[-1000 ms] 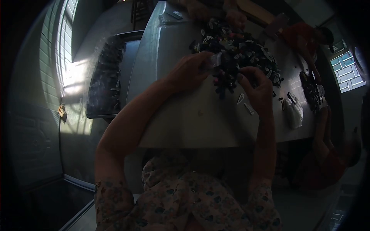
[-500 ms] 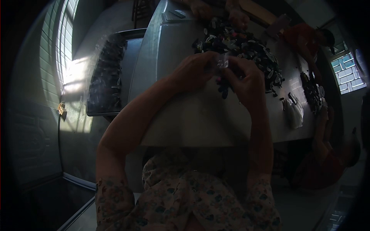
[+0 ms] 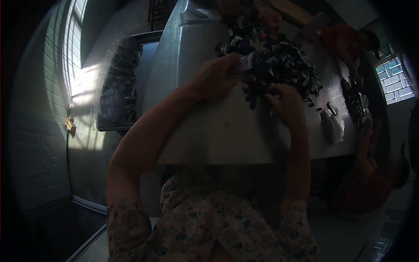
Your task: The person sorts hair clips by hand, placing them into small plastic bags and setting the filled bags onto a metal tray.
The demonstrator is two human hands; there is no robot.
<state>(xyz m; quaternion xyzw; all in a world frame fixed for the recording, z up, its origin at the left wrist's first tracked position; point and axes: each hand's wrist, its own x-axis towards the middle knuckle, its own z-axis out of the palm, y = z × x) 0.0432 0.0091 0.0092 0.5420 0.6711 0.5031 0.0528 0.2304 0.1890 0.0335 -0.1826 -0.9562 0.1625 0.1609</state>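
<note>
A small clear plastic bag (image 3: 247,63) is pinched in my left hand (image 3: 222,73), beside the left edge of a large pile of small dark items (image 3: 288,63). The pile has some white and coloured pieces in it and lies on the pale table (image 3: 209,135). At the pile's near edge is my right hand (image 3: 286,101), its thumb and fingers closed together on the dark pieces. What is between those fingertips is too small and dark to make out.
A tray (image 3: 150,59) with many bagged items stands at the left. Plastic bags (image 3: 335,126) lie at the right, near a smaller dark pile (image 3: 354,102). Flat packets (image 3: 194,16) are at the far left. Other people's hands and arms reach in at the far side and right.
My right hand has let go of the clear bag and moved down to the pile's near edge. My left hand still holds the bag, now tilted towards the pile.
</note>
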